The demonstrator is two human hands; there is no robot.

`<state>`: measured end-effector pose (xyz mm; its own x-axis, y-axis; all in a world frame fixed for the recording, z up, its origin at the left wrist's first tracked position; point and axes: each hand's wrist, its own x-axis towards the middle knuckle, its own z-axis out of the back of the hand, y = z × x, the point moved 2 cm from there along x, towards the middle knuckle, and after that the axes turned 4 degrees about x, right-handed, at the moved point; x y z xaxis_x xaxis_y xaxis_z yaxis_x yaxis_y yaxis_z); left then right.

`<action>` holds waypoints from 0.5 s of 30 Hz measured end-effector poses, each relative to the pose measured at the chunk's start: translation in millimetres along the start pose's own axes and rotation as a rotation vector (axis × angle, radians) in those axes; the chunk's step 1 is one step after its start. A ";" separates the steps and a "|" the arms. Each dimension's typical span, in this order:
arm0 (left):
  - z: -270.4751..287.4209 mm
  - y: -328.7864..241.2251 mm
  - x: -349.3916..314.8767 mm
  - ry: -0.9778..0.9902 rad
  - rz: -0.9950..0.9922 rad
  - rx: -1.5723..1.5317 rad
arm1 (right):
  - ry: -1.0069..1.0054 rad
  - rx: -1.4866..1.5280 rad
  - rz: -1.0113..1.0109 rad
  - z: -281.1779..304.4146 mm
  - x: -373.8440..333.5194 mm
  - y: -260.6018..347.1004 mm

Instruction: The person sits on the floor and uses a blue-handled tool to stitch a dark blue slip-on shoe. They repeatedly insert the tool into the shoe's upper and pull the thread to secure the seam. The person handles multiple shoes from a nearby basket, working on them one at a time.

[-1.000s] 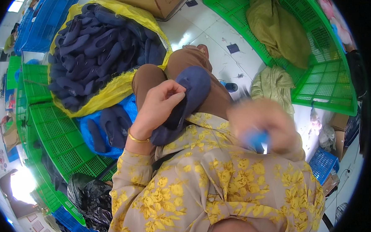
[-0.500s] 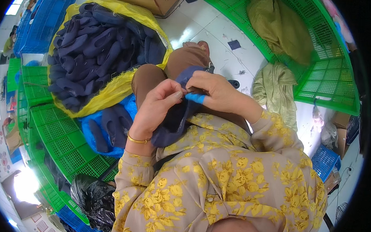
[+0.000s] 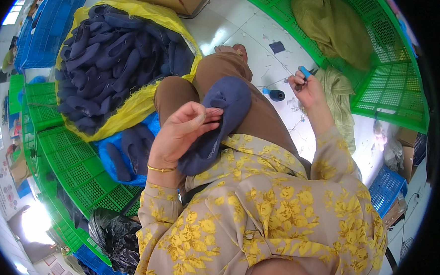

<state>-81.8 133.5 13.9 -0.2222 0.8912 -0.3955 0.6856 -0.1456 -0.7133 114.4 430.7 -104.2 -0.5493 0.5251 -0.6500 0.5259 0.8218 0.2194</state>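
A navy knit shoe upper lies across my lap, its rounded end on my thigh and its opening toward my left. My left hand pinches the edge of that opening between thumb and fingers. Away to the right, my right hand is raised over the floor with its fingers curled. Blue tape wraps one of its fingers. Something small and dark pokes out beside the tape, too small to make out. Below that hand, a dark thread spool with a blue end lies on the floor.
At my left stands a yellow sack heaped with navy shoe uppers. More uppers lie on a blue bag. Green crates line the left. A large green crate with olive cloth is at far right.
My right hand has left the shoe upper and moved right, out over the floor. My left hand stays on the upper, whose rounded end now shows.
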 end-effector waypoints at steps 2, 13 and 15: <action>-0.9 -0.3 0.9 -0.025 0.026 -0.021 | -0.036 -0.026 -0.007 -0.4 -8.5 0.6; -17.6 18.5 38.0 -0.677 -0.127 0.840 | 0.307 -0.081 -0.051 -7.5 -35.2 29.7; -18.3 17.9 39.1 -0.704 -0.167 1.050 | 0.347 -0.131 0.061 -29.0 -49.0 45.9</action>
<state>-65.6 173.6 -3.8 -0.7915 0.5587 -0.2478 -0.1898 -0.6100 -0.7693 146.6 449.0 -41.2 -0.7188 0.5989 -0.3530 0.4891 0.7965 0.3555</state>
